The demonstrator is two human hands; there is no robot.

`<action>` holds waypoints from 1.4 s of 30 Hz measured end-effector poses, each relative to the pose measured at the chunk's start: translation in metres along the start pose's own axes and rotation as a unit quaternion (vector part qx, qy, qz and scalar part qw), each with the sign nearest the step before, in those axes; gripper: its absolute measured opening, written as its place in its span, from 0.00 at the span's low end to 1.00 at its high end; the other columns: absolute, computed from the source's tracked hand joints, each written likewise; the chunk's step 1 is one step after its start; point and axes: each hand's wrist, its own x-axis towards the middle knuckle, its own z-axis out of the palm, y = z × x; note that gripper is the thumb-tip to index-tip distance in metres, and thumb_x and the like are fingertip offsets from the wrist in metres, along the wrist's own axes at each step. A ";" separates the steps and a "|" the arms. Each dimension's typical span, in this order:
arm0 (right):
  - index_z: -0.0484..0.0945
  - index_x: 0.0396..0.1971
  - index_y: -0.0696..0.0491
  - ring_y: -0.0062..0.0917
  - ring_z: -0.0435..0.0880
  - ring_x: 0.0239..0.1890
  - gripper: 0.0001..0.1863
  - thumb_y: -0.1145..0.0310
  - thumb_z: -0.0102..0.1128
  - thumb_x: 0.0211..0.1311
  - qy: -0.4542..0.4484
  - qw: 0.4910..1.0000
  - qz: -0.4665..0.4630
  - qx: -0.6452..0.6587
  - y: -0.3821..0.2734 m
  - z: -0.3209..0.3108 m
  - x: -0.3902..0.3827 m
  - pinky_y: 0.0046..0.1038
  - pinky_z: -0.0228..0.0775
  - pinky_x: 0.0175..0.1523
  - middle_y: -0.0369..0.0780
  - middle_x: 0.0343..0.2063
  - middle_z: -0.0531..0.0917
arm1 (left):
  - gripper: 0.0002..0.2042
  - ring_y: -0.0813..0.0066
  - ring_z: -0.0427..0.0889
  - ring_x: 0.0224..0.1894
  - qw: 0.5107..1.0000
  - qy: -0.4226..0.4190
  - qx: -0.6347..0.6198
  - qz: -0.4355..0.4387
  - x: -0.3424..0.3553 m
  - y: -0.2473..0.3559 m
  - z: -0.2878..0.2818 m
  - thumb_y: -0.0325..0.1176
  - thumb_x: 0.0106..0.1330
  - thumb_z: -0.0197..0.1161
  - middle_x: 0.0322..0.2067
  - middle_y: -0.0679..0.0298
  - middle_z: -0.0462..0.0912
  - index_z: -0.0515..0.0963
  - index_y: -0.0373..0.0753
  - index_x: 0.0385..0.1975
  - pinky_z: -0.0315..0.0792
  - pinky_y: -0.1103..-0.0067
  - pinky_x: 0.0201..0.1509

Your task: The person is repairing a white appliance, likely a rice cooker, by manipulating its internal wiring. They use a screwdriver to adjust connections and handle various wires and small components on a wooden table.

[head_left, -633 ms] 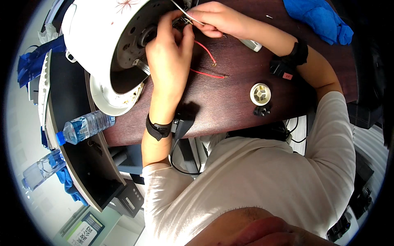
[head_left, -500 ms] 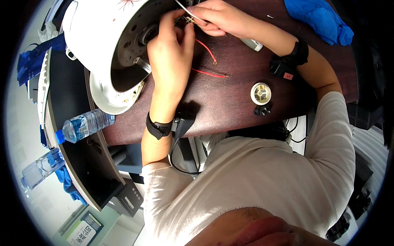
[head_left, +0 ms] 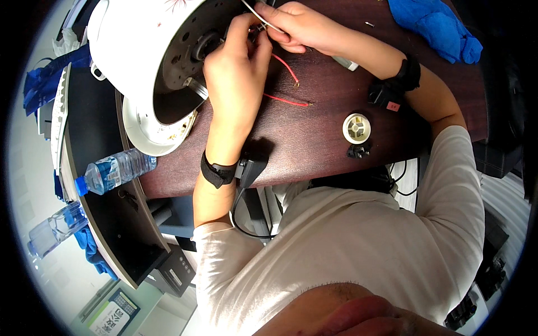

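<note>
A white appliance body [head_left: 120,50] with a flower print lies on its side on the dark wooden desk [head_left: 302,145], showing a dark, holed metal interior. My left hand [head_left: 235,84] is at its opening, fingers closed round small metal connectors [head_left: 261,27] and wiring, partly hidden. My right hand [head_left: 305,31], just right of it, pinches a white wire [head_left: 269,24] at the same spot. Two red wires [head_left: 288,102] with metal lugs trail onto the desk below the fingers. A grey object [head_left: 344,63] lies partly under my right forearm. A white dish-like part [head_left: 140,140] sits under the body.
A blue cloth [head_left: 426,25] and a small metal piece [head_left: 370,24] lie at the back right. A round cream part [head_left: 356,129] and black piece [head_left: 358,150] lie near the front edge. Two bottles [head_left: 120,171] [head_left: 56,227] are on the left, by dark shelving [head_left: 101,224].
Both hands have shifted slightly at the appliance's opening, my left a little up and right. The red wires have moved slightly right along with them. The fingers stay closed at the wiring.
</note>
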 end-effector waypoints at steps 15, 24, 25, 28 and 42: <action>0.60 0.08 0.49 0.14 0.56 0.07 0.32 0.42 0.40 0.68 -0.007 1.000 0.012 0.015 -0.001 -0.002 0.001 0.19 0.47 0.14 0.29 0.06 0.59 | 0.08 0.66 0.79 0.19 0.995 0.023 0.070 0.060 0.003 0.000 0.004 0.28 0.55 0.66 0.17 0.58 0.77 0.76 0.39 0.34 0.72 0.76 0.24; 0.73 0.19 0.57 0.16 0.64 0.10 0.28 0.48 0.46 0.68 0.027 0.998 -0.010 -0.060 0.011 -0.011 0.011 0.21 0.56 0.17 0.33 0.09 0.67 | 0.08 0.60 0.81 0.21 0.994 0.025 0.105 0.037 0.004 0.002 0.008 0.30 0.54 0.65 0.19 0.58 0.79 0.76 0.41 0.32 0.73 0.72 0.24; 0.74 0.23 0.58 0.17 0.68 0.14 0.25 0.50 0.48 0.67 0.064 0.984 -0.106 -0.126 0.015 -0.014 0.012 0.22 0.60 0.20 0.35 0.12 0.70 | 0.07 0.59 0.81 0.22 0.993 0.026 0.106 0.035 0.004 0.001 0.008 0.31 0.54 0.65 0.20 0.58 0.80 0.76 0.43 0.32 0.74 0.71 0.25; 0.77 0.35 0.57 0.24 0.80 0.30 0.14 0.61 0.55 0.63 0.127 0.898 -0.305 -0.290 0.021 -0.022 0.006 0.29 0.71 0.37 0.40 0.26 0.82 | 0.07 0.59 0.81 0.22 0.995 0.038 0.087 0.040 0.003 0.001 0.010 0.30 0.54 0.65 0.20 0.58 0.80 0.76 0.43 0.32 0.74 0.71 0.25; 0.74 0.33 0.56 0.24 0.73 0.17 0.11 0.64 0.52 0.66 0.051 0.914 -0.333 -0.224 0.025 -0.017 0.012 0.24 0.63 0.23 0.38 0.18 0.74 | 0.09 0.65 0.78 0.18 0.999 0.014 0.049 -0.004 0.003 0.006 0.003 0.28 0.55 0.65 0.17 0.60 0.77 0.77 0.41 0.35 0.71 0.75 0.23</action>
